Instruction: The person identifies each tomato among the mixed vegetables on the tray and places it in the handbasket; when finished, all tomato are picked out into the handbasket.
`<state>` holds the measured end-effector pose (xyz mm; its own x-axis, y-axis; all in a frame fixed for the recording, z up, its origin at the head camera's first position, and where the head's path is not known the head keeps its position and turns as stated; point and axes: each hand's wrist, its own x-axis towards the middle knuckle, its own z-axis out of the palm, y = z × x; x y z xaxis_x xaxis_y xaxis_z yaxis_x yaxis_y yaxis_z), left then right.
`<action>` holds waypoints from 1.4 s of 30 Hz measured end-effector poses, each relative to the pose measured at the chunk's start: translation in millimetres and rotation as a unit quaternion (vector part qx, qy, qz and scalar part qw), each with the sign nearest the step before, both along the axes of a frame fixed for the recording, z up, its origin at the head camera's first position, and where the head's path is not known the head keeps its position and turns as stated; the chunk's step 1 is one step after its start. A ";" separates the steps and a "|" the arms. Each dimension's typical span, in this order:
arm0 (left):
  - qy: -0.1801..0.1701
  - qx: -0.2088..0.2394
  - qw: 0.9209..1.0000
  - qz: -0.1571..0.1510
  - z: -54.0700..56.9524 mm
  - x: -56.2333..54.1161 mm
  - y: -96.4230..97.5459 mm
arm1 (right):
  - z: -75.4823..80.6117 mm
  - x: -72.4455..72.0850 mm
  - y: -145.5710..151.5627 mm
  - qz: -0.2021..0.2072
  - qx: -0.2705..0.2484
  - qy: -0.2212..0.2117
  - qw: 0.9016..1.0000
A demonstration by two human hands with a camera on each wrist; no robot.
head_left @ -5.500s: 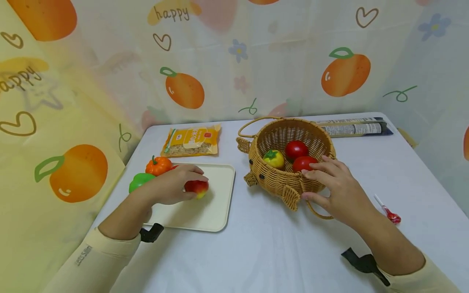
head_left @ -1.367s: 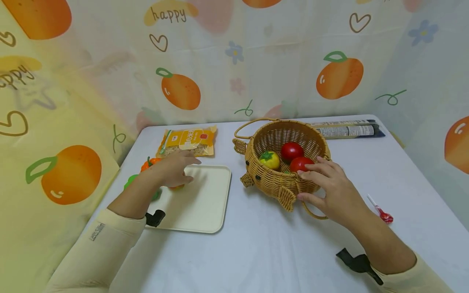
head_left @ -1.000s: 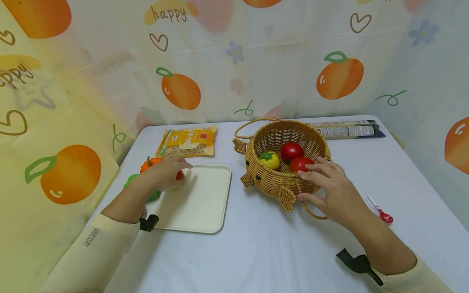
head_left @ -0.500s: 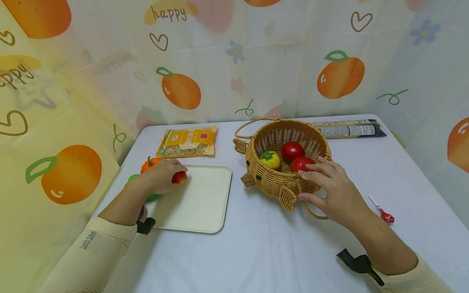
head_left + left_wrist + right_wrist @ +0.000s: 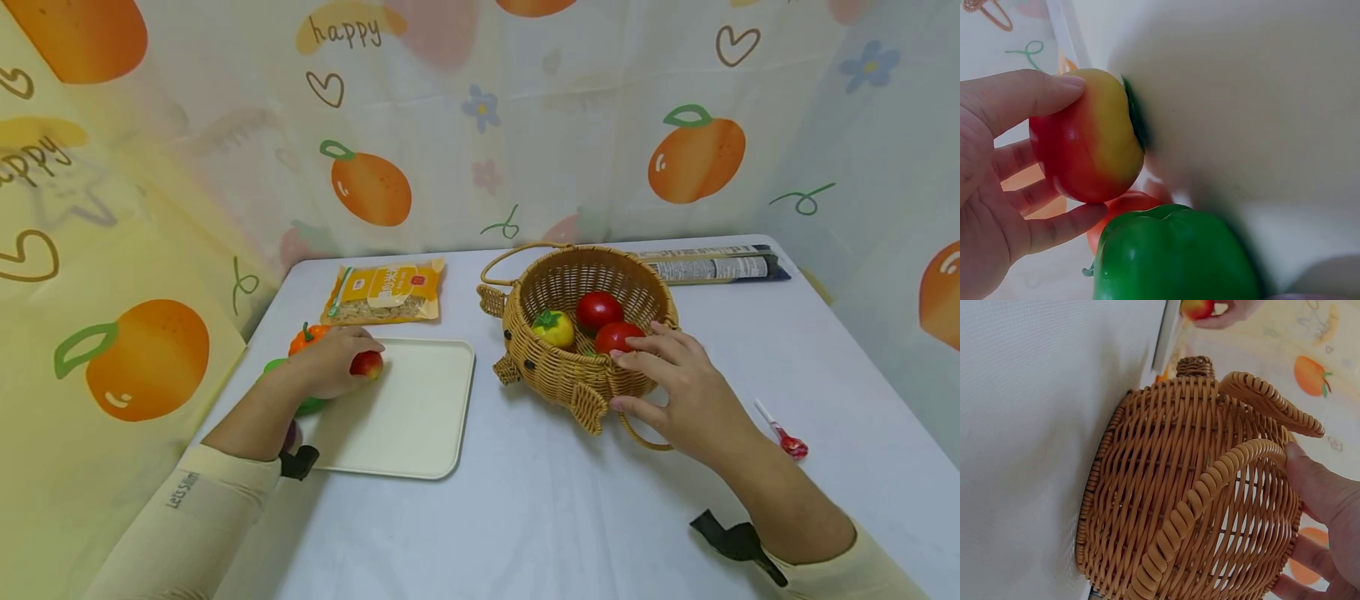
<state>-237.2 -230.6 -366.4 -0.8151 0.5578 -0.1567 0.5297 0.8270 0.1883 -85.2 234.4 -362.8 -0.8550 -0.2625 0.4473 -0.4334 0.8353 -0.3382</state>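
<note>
My left hand (image 5: pixel 333 362) holds a round red-and-yellow fruit (image 5: pixel 367 365) over the left part of a cream tray (image 5: pixel 420 408). In the left wrist view, thumb and fingers span the fruit (image 5: pixel 1088 134), its green leafy calyx facing the tray. A green bell pepper (image 5: pixel 1175 259) lies close below it. My right hand (image 5: pixel 682 392) grips the near right rim of a wicker basket (image 5: pixel 562 379), fingers over the rim, thumb outside by the handle (image 5: pixel 1191 506). Inside the basket lie a yellow fruit (image 5: pixel 553 329) with a green top and two red tomatoes (image 5: pixel 598 310).
Beside my left hand are an orange pumpkin-shaped vegetable (image 5: pixel 306 336) and a purple item (image 5: pixel 291 435), partly hidden. Behind the tray lies a yellow grain packet (image 5: pixel 386 292). A long dark package (image 5: pixel 712 265) lies behind the basket, a lollipop (image 5: pixel 792 444) at right.
From the tray's middle, my left hand has moved left with the fruit. Its fingers spread above the fruit, then closed around it again. My right hand has stayed at the basket rim.
</note>
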 end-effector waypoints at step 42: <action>0.019 0.053 0.993 -0.101 69.8 7.9 84.1 | 1.4 0.0 0.0 -0.004 0.006 -0.008 1.000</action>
